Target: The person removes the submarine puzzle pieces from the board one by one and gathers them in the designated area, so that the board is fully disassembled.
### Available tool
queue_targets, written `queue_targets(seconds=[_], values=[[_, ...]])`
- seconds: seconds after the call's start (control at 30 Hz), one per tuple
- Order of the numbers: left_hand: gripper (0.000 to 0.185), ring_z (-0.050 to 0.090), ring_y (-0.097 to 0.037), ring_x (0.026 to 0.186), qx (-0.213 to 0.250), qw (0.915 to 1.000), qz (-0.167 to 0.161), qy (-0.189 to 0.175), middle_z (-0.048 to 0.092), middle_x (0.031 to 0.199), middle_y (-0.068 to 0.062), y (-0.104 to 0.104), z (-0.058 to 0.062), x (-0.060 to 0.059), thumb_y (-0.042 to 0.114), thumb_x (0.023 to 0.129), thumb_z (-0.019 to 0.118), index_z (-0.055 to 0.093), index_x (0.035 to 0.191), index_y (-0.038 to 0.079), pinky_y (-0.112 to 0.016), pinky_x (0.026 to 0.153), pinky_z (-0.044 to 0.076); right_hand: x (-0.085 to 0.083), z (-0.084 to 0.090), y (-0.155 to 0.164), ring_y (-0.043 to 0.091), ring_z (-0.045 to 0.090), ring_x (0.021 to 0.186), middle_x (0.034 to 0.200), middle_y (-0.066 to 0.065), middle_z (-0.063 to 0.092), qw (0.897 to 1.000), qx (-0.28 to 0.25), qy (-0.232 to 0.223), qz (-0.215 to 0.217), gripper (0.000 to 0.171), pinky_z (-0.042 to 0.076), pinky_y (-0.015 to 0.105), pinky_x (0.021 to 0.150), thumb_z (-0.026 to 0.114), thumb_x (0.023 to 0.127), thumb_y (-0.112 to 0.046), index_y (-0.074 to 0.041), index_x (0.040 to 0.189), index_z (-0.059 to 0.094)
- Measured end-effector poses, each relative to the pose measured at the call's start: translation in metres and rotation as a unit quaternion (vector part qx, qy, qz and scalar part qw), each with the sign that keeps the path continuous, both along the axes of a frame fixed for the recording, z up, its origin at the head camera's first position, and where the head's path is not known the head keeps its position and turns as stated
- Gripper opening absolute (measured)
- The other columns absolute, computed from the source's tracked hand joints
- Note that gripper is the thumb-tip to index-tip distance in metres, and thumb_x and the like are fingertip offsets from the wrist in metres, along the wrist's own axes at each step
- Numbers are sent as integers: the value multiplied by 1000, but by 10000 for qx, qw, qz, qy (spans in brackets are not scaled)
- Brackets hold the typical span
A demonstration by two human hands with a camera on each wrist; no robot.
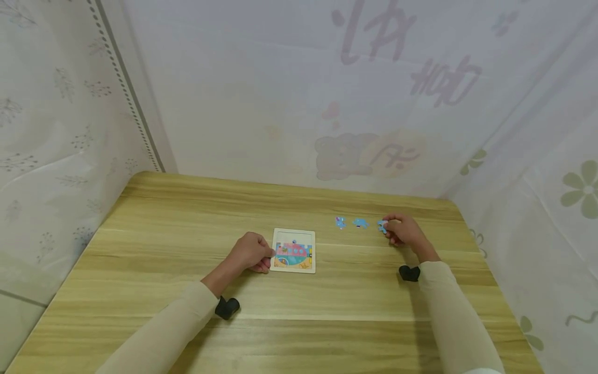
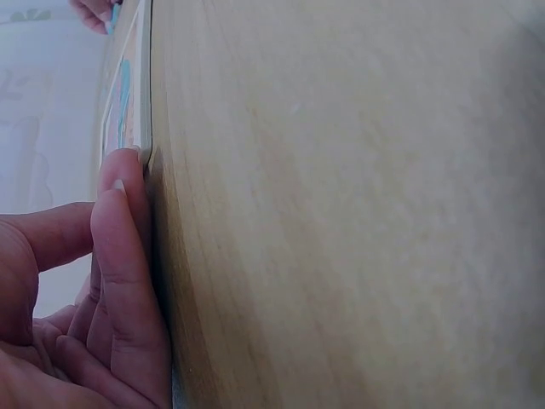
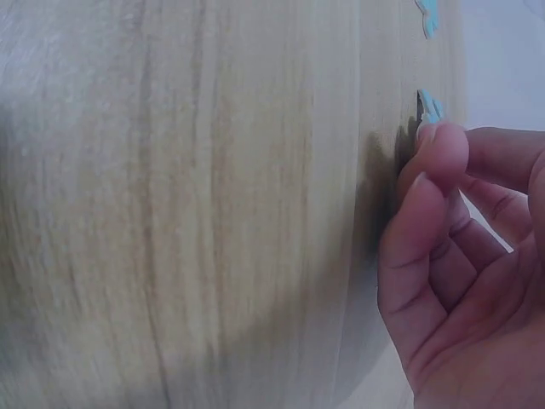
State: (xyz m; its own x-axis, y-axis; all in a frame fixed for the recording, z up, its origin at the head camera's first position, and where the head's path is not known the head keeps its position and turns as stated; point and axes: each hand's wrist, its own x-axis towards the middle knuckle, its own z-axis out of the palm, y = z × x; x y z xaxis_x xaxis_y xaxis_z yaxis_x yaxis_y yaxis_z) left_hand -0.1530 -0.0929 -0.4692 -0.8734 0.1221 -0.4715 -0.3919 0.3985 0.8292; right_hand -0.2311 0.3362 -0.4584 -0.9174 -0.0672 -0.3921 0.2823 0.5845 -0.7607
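A small square puzzle board (image 1: 294, 251) with a pink and blue picture lies on the wooden table (image 1: 187, 234). My left hand (image 1: 252, 253) sits at its left edge with fingers curled. One fingertip (image 2: 123, 175) presses on the board's rim (image 2: 146, 102). To the right, my right hand (image 1: 404, 230) pinches a blue puzzle piece (image 1: 382, 226) that is low on the tabletop. The right wrist view shows that piece (image 3: 428, 109) at my fingertips (image 3: 443, 145). Two more blue pieces (image 1: 340, 222) (image 1: 360, 223) lie loose between the board and my right hand.
Printed plastic sheeting (image 1: 327, 104) walls in the table at the back and on both sides. A black wrist camera (image 1: 226, 307) rides on the left sleeve and another (image 1: 409, 272) on the right. Bare wood stretches to the front and left.
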Motion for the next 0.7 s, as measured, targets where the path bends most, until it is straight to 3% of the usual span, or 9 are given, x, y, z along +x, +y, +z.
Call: queue_targets(seconds=[0.37, 0.7], values=[[13, 65, -18, 47, -97, 9999, -30, 32, 66, 61, -12, 1, 1, 0, 6, 88, 69, 62, 80, -1, -27, 46, 56, 3, 3, -6, 11, 56, 53, 67, 4, 61, 9996, -1, -87, -265, 37, 53, 28, 53, 52, 99, -14, 3, 130, 44], [14, 65, -18, 47, -82, 10000, -37, 1, 66, 61, -11, 0, 1, -1, 7, 89, 69, 61, 81, -1, -27, 47, 56, 1, 11, -36, 14, 60, 53, 78, 11, 66, 9993, 98, 247, -271, 41, 56, 30, 56, 53, 100, -27, -1, 132, 52]])
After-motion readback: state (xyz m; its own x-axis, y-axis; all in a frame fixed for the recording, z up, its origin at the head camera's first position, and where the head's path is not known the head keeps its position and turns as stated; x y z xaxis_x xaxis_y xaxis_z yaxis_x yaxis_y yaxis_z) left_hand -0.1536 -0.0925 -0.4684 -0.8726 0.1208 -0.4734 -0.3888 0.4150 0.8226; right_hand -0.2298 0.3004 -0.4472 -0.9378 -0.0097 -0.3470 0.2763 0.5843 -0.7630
